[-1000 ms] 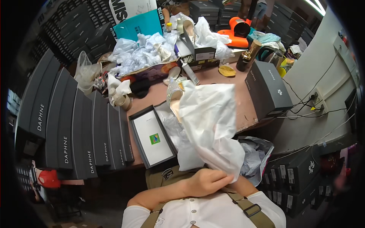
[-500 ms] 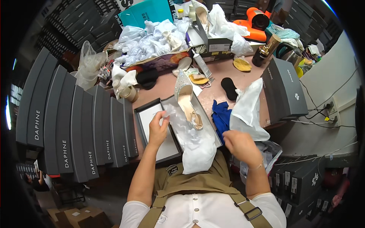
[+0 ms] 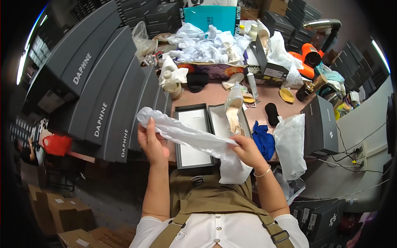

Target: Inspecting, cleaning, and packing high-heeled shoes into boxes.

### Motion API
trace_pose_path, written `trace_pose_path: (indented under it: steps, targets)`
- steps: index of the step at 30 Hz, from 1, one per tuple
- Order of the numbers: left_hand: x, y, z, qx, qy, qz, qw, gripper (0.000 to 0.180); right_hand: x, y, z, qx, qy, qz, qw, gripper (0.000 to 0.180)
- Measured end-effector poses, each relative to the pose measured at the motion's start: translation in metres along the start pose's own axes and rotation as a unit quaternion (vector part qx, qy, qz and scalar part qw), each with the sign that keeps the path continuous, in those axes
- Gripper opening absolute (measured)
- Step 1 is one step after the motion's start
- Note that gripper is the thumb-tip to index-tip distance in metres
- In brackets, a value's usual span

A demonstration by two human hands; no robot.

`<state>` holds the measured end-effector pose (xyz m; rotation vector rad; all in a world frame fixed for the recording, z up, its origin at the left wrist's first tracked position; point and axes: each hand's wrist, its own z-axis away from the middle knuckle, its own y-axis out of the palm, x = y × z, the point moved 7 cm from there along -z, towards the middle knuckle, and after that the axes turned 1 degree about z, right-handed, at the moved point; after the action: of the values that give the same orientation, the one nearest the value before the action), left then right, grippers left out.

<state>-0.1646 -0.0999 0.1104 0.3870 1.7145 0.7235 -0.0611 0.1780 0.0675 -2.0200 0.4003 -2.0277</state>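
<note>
A long strip of white tissue paper (image 3: 190,136) is stretched between my two hands. My left hand (image 3: 154,142) is closed on its bunched left end, and my right hand (image 3: 249,153) pinches the right part, below which some paper hangs down. Beneath the paper lies an open grey shoebox: its left half (image 3: 177,124) has a white inside, and the right half (image 3: 215,113) holds a pointed shoe (image 3: 234,101) covered in glittering stones. The shoe's heel end is partly hidden by the paper and my right hand. A blue cloth (image 3: 264,142) lies right of the box.
Grey shoeboxes (image 3: 111,107) stand in a row at left; another shoebox (image 3: 320,126) stands at right. Crumpled tissue (image 3: 211,45) fills a box at the back. A white bag (image 3: 290,140), black pad (image 3: 271,114), yellow sponge (image 3: 286,95) and orange device (image 3: 308,58) sit toward the right.
The tissue paper has been lifted off the box and drawn out between both hands. My right hand has moved from empty beside the blue cloth to the paper. The view has shifted left.
</note>
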Motion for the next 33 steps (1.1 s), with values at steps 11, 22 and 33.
trace_pose_path:
  steps: [11, 22, 33]
  targets:
    - [0.01, 0.073, 0.095, 0.503, 0.17, -0.636, 0.561, 0.047, 0.022, -0.011, 0.019, 0.161, 0.029, 0.129, 0.978, 0.023]
    - [0.071, 0.028, 0.065, 0.49, -0.144, -0.548, 0.663, 0.019, -0.039, -0.1, 0.101, 0.068, 0.112, 0.328, 0.935, 0.008]
    - [0.077, 0.075, 0.08, 0.581, -0.175, -0.489, 0.626, 0.024, 0.016, -0.029, 0.053, 0.076, -0.064, 0.311, 0.945, 0.031]
